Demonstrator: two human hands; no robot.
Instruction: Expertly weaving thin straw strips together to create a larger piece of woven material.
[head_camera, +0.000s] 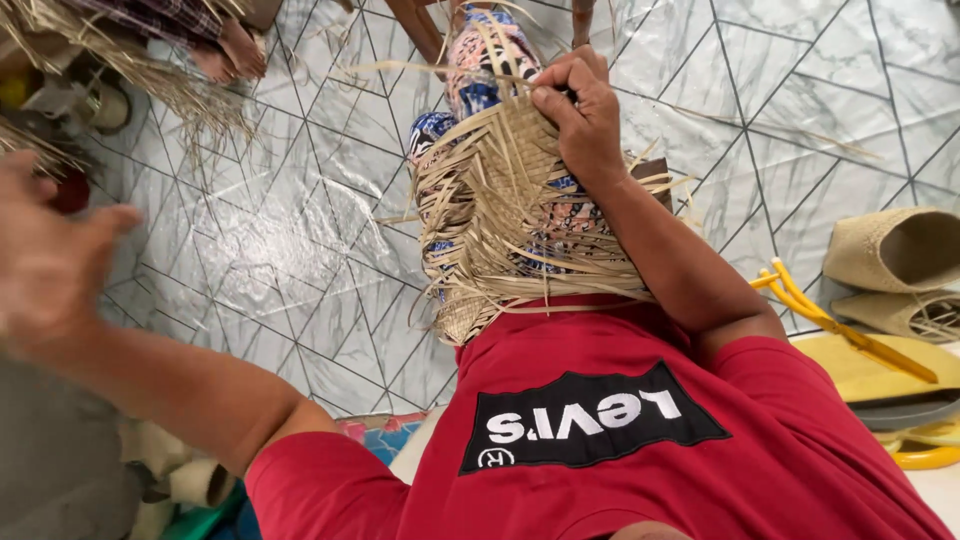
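Straw-coloured woven basket (505, 215), unfinished with loose strips, lies on the person's lap over patterned cloth. Head view: right hand (580, 105) has its grip closed on the basket's far edge. Left hand (45, 250) is raised (blurred), well apart; its grip cannot be judged. Marbled tile floor (270, 250) lies beneath.

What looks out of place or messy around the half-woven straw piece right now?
Loose strip ends stick out unevenly all around the half-woven pale straw mat gripped by the right hand. Stray straw strips litter the grey patterned tile floor. The left hand is blurred, holding nothing.
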